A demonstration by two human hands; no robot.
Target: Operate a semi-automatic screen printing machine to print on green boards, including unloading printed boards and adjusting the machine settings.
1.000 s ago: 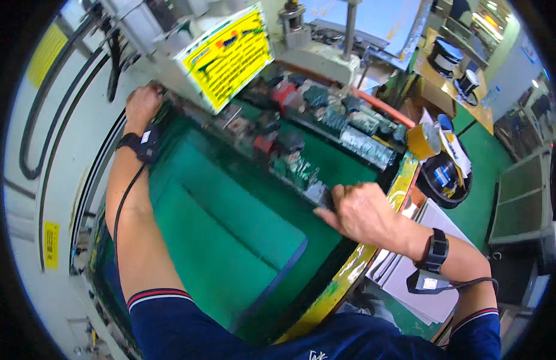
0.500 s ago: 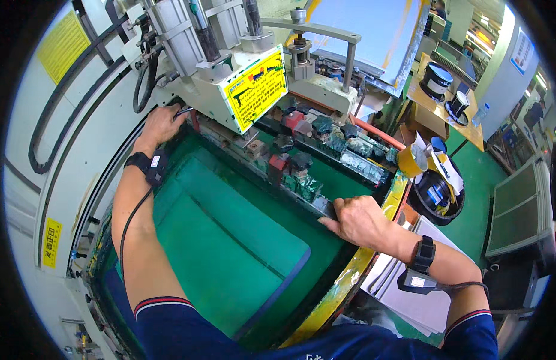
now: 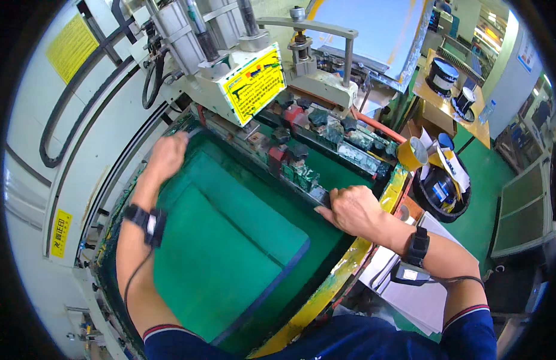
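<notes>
My left hand (image 3: pixel 168 156) is closed around a thin greyish tool (image 3: pixel 197 132), slightly blurred, near the left end of the long squeegee bar (image 3: pixel 245 159). The tool's full shape is hidden in my fingers. At the bar's near right end, my right hand (image 3: pixel 357 211) is curled with its thumb against the metal; the fingertips are out of sight. Below both arms lies a green-coated screen (image 3: pixel 278 324) with a lighter green, round-cornered panel shape (image 3: pixel 212 258) in it, edged dark blue on the right.
The white machine head (image 3: pixel 215 87) with a yellow label hangs over the bar. Red clamps and dark knobs (image 3: pixel 299 151) line it. A yellow-stained frame edge (image 3: pixel 326 294) runs along the right, beside paper sheets (image 3: pixel 410 297), a yellow cup (image 3: pixel 412 154) and a black bucket (image 3: pixel 441 192).
My left hand has come back toward me from the far left end of the bar, with the thin tool in it. My right hand stays at the bar's right end. The view has shifted slightly.
</notes>
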